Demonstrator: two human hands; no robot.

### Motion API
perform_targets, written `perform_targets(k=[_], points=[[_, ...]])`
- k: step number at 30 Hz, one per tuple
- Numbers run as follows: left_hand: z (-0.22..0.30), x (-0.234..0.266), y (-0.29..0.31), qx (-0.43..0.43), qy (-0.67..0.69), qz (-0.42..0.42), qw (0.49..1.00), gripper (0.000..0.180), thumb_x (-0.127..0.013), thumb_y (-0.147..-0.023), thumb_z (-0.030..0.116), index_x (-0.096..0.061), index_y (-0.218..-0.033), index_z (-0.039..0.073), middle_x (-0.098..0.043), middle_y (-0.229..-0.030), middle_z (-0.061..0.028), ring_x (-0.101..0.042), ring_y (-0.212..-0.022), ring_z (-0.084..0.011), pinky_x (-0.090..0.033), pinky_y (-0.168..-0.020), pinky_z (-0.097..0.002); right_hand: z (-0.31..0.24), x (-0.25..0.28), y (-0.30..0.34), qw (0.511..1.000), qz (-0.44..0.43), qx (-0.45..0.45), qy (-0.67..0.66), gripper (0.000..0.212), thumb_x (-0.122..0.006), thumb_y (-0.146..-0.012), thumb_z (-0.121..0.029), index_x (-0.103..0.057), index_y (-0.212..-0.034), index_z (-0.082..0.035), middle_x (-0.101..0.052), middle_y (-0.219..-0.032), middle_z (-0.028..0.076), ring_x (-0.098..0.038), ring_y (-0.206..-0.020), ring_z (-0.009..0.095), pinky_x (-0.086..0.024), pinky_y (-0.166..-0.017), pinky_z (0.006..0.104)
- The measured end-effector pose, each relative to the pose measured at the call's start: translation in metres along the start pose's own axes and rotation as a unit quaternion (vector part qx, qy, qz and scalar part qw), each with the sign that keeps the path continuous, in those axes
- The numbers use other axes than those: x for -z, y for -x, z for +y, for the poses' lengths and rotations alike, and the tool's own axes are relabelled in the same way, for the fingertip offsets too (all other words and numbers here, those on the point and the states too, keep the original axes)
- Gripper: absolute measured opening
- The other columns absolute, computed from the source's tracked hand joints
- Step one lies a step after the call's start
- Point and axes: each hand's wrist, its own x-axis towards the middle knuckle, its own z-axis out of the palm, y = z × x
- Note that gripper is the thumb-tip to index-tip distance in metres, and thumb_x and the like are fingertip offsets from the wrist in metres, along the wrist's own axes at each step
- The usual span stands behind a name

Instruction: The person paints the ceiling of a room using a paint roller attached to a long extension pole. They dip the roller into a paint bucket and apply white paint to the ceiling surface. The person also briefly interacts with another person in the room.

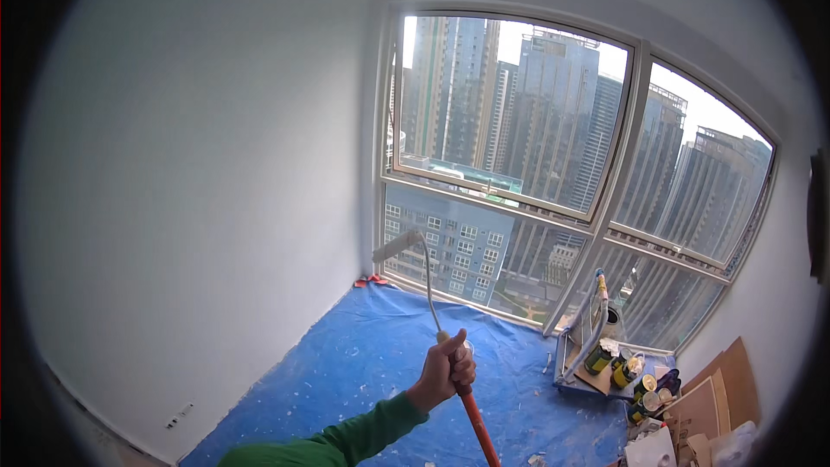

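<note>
My left hand [450,367], in a green sleeve, is closed around a paint roller [397,246] where its pale handle joins an orange-red extension pole [481,429]. The thumb points up along the handle. A bent wire frame leads up to the whitish roller cover, which appears in front of the lower window near the wall corner. Whether the cover touches anything, I cannot tell. The pole runs down out of the picture at the lower edge. My right hand is out of view.
A white wall [199,164] rises on the left, beside a large window [510,112]. Blue sheeting [346,380] covers the floor. At right stand a blue platform trolley [566,355] with paint cans [598,358], more cans [645,387] and leaning brown boards [699,415].
</note>
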Motion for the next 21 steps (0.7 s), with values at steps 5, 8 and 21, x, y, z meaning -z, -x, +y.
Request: perform_targets(k=[5, 8, 21], points=[[0.037, 0.033, -0.118, -0.057, -0.002, 0.065, 0.996, 0.051, -0.063, -0.090, 0.044, -0.039, -0.056, 0.015, -0.034, -0.048, -0.0012, -0.034, -0.039, -0.0146, -0.030, -0.043, -0.0314, 0.088, 0.078, -0.107, 0.991, 0.001, -0.056, 0.118, 0.048, -0.063, -0.083, -0.046, -0.066, -0.118, -0.014, -0.070, -0.102, 0.016, -0.065, -0.100, 0.030, -0.049, -0.086, 0.0424], [0.068, 0.051, -0.164, -0.097, -0.001, 0.137, 0.986, 0.052, -0.065, -0.089, 0.043, -0.037, -0.056, 0.016, -0.034, -0.049, -0.0010, -0.034, -0.039, -0.0144, -0.032, -0.044, -0.0317, 0.157, 0.135, -0.162, 0.986, 0.003, -0.069, 0.153, 0.045, -0.058, -0.087, -0.048, -0.066, -0.118, -0.016, -0.069, -0.103, 0.018, -0.064, -0.103, 0.031, -0.049, -0.087, 0.0435], [-0.028, 0.185, -0.359, -0.095, 0.037, 0.369, 0.924, 0.025, -0.061, -0.089, 0.021, -0.046, -0.074, 0.009, -0.049, -0.065, -0.0069, -0.055, -0.061, -0.0248, -0.049, -0.064, -0.0467, 0.156, 0.395, -0.273, 0.943, 0.030, -0.067, 0.325, 0.043, -0.057, -0.085, -0.050, -0.070, -0.108, -0.017, -0.069, -0.105, 0.016, -0.064, -0.104, 0.030, -0.049, -0.088, 0.0432]])
